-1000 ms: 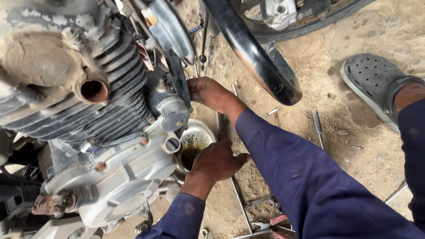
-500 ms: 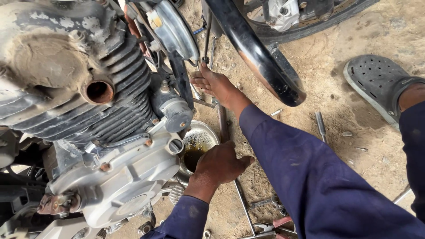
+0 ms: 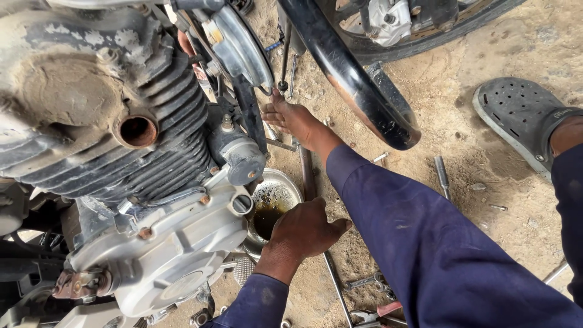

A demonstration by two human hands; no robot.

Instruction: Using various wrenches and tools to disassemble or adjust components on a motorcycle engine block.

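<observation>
Our left hand curls closed on the oily steel drain bowl; our right hand lies open beside the motorcycle engine.

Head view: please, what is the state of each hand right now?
Left hand: fingers curled at the rim of the metal bowl of dark oil; grip cannot be told.
Right hand: open, reaching under the motorcycle engine, holding nothing.
</observation>
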